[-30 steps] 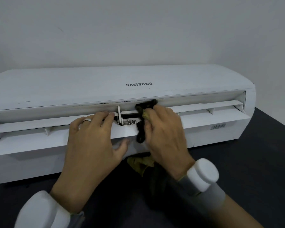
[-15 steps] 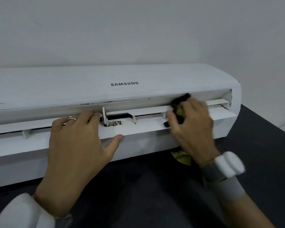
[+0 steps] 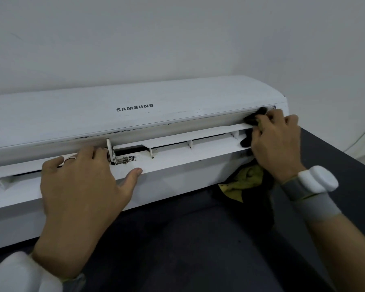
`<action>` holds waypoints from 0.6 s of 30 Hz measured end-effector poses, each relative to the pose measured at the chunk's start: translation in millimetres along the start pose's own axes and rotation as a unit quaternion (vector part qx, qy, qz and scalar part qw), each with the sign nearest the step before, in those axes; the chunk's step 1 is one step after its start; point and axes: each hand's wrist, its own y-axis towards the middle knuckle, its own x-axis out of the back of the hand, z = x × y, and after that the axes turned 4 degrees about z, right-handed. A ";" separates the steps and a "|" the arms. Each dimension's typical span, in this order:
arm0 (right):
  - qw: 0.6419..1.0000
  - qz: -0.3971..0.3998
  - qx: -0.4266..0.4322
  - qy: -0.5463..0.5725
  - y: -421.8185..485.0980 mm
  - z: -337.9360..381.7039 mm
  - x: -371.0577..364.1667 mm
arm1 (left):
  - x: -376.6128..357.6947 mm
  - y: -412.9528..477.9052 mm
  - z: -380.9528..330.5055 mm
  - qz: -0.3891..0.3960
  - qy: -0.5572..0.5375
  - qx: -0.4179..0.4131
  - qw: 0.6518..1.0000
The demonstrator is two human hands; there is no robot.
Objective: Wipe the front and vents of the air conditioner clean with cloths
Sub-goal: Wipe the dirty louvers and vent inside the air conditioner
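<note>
A white Samsung air conditioner [image 3: 135, 114] lies on a dark table, its vent flap [image 3: 177, 159] swung open along the front. My left hand [image 3: 80, 186] rests on the flap left of the middle hinge, fingers over its upper edge and thumb on its face. My right hand [image 3: 276, 140] grips a dark and yellow-green cloth [image 3: 249, 180] and presses its black bunched end into the vent slot at the unit's far right end. The rest of the cloth hangs down under that hand.
The dark table [image 3: 198, 249] runs in front of the unit and to its right. A plain grey-white wall [image 3: 177, 39] stands close behind. Both wrists carry white devices on grey bands.
My right hand has slid the cloth along the vent slot from the middle to the far right end. My left hand has stayed on the flap.
</note>
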 end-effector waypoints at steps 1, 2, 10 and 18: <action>1.000 0.008 -0.020 -0.011 1.8 -6.1 -0.1 | -0.6 0.1 -0.4 -0.003 0.005 -0.004 1.000; 0.999 0.018 -0.030 -0.015 2.8 -8.5 -0.4 | -1.4 -0.3 0.0 -0.005 0.014 -0.010 1.000; 0.995 0.060 -0.075 0.010 -22.8 0.0 5.1 | -15.8 0.6 1.8 0.001 0.014 -0.021 1.000; 0.959 0.130 -0.142 0.209 -18.0 20.9 12.2 | -20.0 2.3 1.5 -0.015 0.013 -0.020 1.000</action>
